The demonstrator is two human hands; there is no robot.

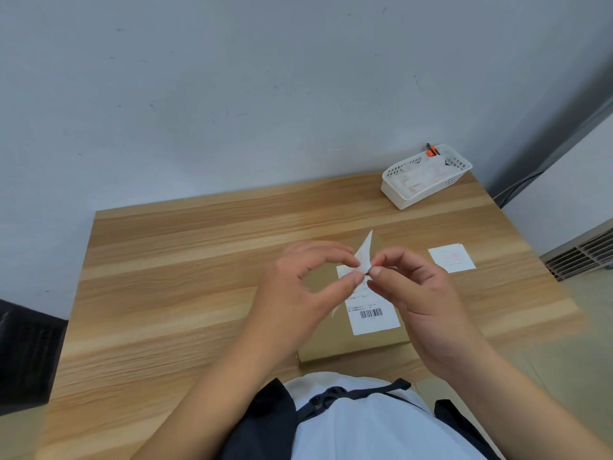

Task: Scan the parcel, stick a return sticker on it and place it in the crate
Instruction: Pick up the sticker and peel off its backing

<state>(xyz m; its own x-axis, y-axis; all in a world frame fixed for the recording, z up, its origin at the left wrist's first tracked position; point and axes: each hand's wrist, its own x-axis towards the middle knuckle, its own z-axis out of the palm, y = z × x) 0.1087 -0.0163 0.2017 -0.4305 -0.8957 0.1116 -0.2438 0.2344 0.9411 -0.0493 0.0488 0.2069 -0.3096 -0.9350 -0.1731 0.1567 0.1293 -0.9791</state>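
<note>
Head view, items listed from nearest to farthest.

1. Torso (374, 426): white garment with dark straps crossing it, filling the bottom centre of the frame.

2. Left hand (298, 293): forearm rising from the lower left, wrist bending so the palm is facing right. Thumb and forefinger are curling into a ring and pinching the lower left part of the return sticker (363, 257); the other fingers are lying loosely curved behind.

3. Right hand (418, 293): forearm coming in from the lower right, back of the hand facing the camera. Thumb and forefinger tips are pressing together on the sticker's lower edge, just beside the left fingertips; the remaining fingers are folding inward. Whether the backing is separating here cannot be told.

4. Return sticker: small white sheet with faint red print, being held in the air between both hands, one pointed corner standing upward, above the parcel.

5. Parcel (335, 340): flat brown package lying on the table (166, 277) directly under the hands, near the front edge. A white shipping label (373, 313) with a barcode is sitting on its top face, partly hidden by the fingers.

6. Loose white sticker sheet (451, 257): lying flat on the table, right of the hands, apart from the parcel.

7. White perforated basket (426, 175): standing at the far right corner of the table, holding pale papers; an orange and black pen is poking up at its back.
</note>
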